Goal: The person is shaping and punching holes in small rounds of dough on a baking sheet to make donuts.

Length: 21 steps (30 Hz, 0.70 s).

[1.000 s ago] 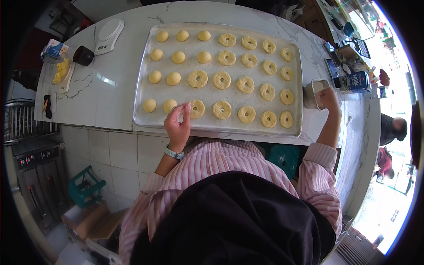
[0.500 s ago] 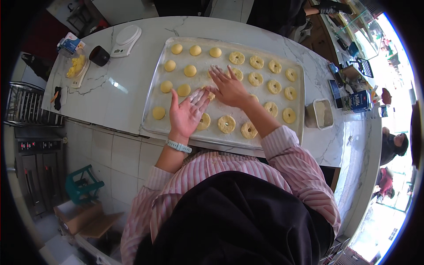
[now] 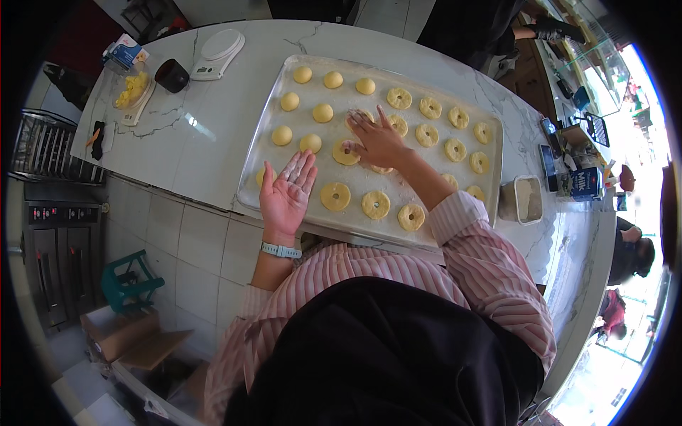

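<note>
A large metal baking tray [image 3: 341, 66] dusted with flour lies on the counter before me. Smooth dough balls [image 3: 322, 113] fill its left part. Flattened dough rings [image 3: 376, 204] with holes in the middle cover the centre and right. My right hand [image 3: 380, 142] is spread palm down over the middle of the tray, its fingertips on a dough piece they partly hide; its thumb reaches a ring [image 3: 344, 151] beside it. My left hand [image 3: 288, 199] is held palm up over the tray's near left corner, floury and holding nothing, partly covering a dough ball behind it.
A white kitchen scale [image 3: 220, 53], a dark cup [image 3: 172, 76] and a container of yellow chunks [image 3: 133, 92] on another scale stand at the left. A flour tub [image 3: 522, 200] sits right of the tray. Someone in dark clothes [image 3: 469, 32] stands across the counter.
My left hand has drawn back from beside the right one, leftward and nearer me. My right hand stays over the middle, exposing a flattened ring. The whole view has shifted slightly.
</note>
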Motion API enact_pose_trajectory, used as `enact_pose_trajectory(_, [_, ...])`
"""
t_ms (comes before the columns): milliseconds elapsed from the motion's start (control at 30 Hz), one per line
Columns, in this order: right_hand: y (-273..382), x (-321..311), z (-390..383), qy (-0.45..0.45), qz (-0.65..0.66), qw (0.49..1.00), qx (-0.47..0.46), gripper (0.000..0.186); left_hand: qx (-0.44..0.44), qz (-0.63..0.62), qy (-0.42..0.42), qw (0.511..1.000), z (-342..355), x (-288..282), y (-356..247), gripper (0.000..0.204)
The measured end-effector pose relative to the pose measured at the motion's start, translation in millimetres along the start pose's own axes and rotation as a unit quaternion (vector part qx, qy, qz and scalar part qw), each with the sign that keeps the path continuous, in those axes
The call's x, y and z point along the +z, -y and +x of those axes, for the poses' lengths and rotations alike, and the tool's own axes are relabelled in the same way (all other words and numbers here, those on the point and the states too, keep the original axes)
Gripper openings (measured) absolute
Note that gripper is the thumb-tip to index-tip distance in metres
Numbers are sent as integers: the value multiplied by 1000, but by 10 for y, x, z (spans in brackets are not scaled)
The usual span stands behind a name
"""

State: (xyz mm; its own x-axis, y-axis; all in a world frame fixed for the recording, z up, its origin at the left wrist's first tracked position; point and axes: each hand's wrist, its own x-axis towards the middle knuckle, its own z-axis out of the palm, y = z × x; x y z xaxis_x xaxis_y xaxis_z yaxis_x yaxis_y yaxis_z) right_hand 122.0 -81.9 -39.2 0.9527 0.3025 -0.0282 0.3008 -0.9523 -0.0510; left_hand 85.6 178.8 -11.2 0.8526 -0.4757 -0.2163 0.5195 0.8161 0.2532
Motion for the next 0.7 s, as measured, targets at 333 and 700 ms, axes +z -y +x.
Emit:
enact_pose_trajectory(333, [-312,-169,24,-78,104,988,83,37,-26,-36,11,999,37,-12,23,63])
enact_pose_trajectory(700, [-250,-235,25,-101,68,990,78,25,-38,-29,6,999,46,-46,22,58])
